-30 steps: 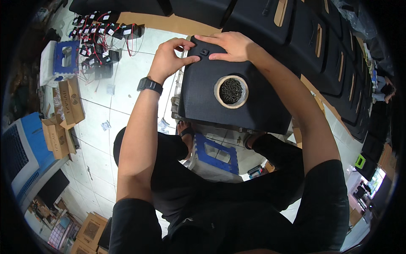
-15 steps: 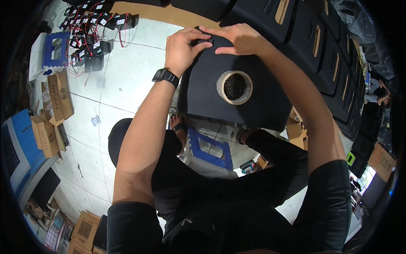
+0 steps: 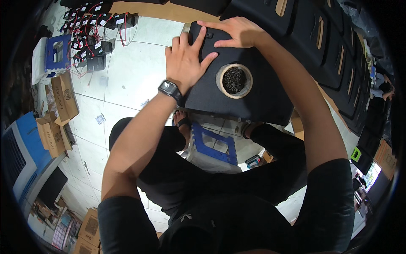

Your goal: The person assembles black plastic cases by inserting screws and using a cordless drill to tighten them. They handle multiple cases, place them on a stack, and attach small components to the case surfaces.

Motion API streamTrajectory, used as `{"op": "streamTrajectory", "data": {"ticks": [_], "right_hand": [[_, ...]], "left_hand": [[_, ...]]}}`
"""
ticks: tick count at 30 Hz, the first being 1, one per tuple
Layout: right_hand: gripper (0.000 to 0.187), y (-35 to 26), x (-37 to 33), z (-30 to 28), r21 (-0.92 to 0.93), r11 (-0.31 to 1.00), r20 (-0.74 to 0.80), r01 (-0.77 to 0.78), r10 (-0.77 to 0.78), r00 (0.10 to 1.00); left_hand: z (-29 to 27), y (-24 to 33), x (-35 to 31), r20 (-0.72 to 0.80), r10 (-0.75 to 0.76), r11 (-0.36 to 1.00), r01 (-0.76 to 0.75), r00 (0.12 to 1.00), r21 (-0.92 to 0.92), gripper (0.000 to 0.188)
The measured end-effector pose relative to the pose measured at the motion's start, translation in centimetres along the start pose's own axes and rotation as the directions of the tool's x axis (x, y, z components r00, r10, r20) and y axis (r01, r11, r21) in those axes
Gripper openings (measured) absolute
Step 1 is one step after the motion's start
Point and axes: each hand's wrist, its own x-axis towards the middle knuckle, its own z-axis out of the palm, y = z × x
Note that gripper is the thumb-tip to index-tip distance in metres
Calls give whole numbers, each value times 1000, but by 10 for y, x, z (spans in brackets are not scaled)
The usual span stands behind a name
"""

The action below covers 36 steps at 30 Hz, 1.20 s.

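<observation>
In front of me stands a black box [image 3: 266, 84] with a flat top, looking like a speaker cabinet. A small black fitting [image 3: 209, 35] sits near its far left corner. My left hand [image 3: 185, 61] lies over the box's left edge, fingers spread, with its index fingertip beside the fitting. My right hand [image 3: 239, 34] reaches from the other side, index finger and thumb stretched apart around the fitting; its index fingertip is close to the left one. Neither hand holds anything I can see. A round pale container [image 3: 248, 80] full of small dark screws [image 3: 234, 80] stands on the box.
Several similar black boxes [image 3: 296, 42] line the far right. At the far left lie small black units with red wires [image 3: 96, 61]. A blue-topped step stool [image 3: 215, 144] stands between my legs. Open cardboard boxes [image 3: 63, 97] and a blue-and-white machine [image 3: 25, 135] are left.
My left hand has gone from a closed grip near the corner to spread fingers, uncovering the small fitting. The right hand keeps much the same pose. The view has shifted slightly.
</observation>
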Motion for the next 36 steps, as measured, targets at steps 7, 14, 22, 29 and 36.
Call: {"op": "streamTrajectory", "data": {"ticks": [7, 14, 22, 29, 36], "right_hand": [[80, 9, -2, 8, 35, 999, 17, -1, 1, 1000], [75, 11, 1, 12, -20, 999, -33, 36, -37, 999], [76, 15, 1, 18, 36, 999, -6, -10, 10, 1000], [74, 12, 1, 18, -34, 999, -17, -14, 13, 1000], [74, 5, 1, 8, 5, 995, 84, -102, 101, 991]], "left_hand": [[4, 18, 6, 138, -201, 972, 180, 970, 149, 74], [11, 21, 3, 77, -186, 951, 160, 979, 263, 75], [6, 16, 6, 177, -207, 973, 183, 962, 143, 74], [6, -1, 8, 268, -172, 983, 184, 948, -19, 72], [8, -1, 14, -110, -96, 964, 65, 989, -259, 63]]}}
